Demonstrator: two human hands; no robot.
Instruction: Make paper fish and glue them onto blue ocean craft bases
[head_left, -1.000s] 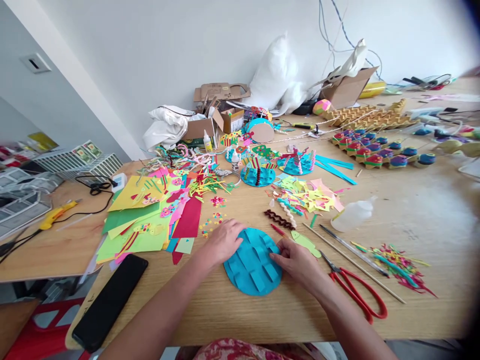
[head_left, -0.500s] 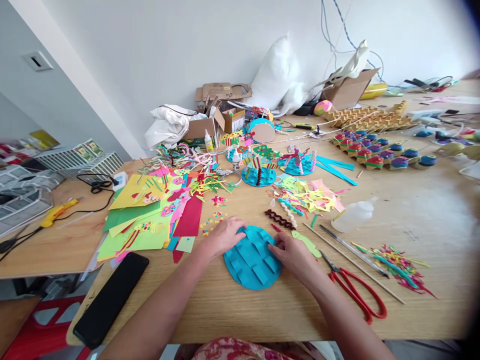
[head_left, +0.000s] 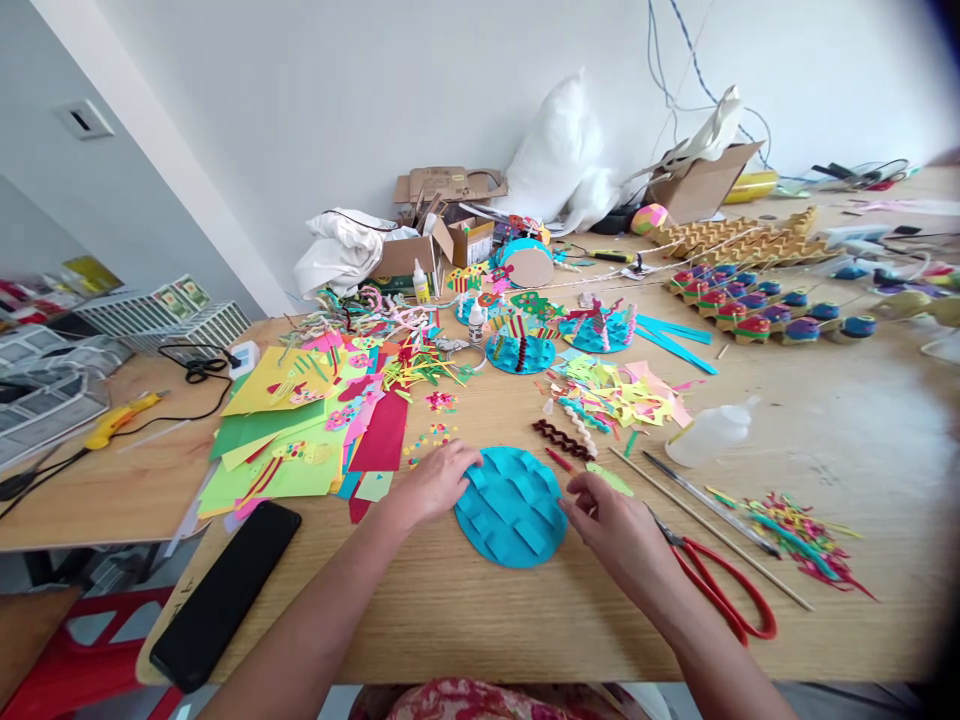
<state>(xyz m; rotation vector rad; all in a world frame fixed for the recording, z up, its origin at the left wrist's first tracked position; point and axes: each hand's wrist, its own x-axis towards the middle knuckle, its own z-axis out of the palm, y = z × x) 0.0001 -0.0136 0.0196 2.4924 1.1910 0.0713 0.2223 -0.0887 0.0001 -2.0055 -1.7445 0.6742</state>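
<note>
A blue paper oval [head_left: 512, 508] with raised folded flaps lies on the wooden table [head_left: 825, 440] in front of me. My left hand [head_left: 433, 484] rests on its left edge, fingers curled over the rim and pressing it down. My right hand [head_left: 616, 530] hovers just off the oval's right edge, fingers loosely bent, holding nothing. A small red stick [head_left: 556, 460] and a green paper shape [head_left: 609, 478] lie just beyond my right fingers.
Red-handled scissors [head_left: 720, 590] and thin wooden sticks [head_left: 705, 525] lie to the right. Coloured paper sheets [head_left: 300, 440] and a black phone [head_left: 225, 595] sit left. A white glue bottle [head_left: 709, 435], paper scraps [head_left: 622, 395], finished blue crafts [head_left: 596, 328] and painted egg cartons [head_left: 757, 305] lie farther back.
My right hand has come off the oval's right side and moved slightly right. The left hand stays on the left edge. The camera view shifted a little.
</note>
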